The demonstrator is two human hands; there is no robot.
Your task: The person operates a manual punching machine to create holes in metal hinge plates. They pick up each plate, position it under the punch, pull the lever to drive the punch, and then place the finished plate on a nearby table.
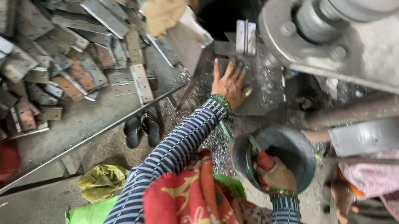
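Observation:
My left hand (229, 84) reaches forward and lies flat on a grey metal plate (261, 96) strewn with shiny metal shavings, fingers spread, fingertips against small upright metal pieces (246, 37). It grips nothing that I can see. My right hand (277, 173) is closed around a red cloth (264, 161) at the near rim of a dark round metal pan (288, 145), low beside my knees. Both wrists carry green bangles over striped sleeves. A red patterned cloth covers my lap.
A heap of flat metal strips and hinges (57, 57) fills the upper left floor. Black sandals (141, 129) lie beside a long thin rod (90, 137). A black bucket (225, 2) stands behind the plate. A grey machine with a pulley (346, 10) looms right. Bags (101, 182) lie left.

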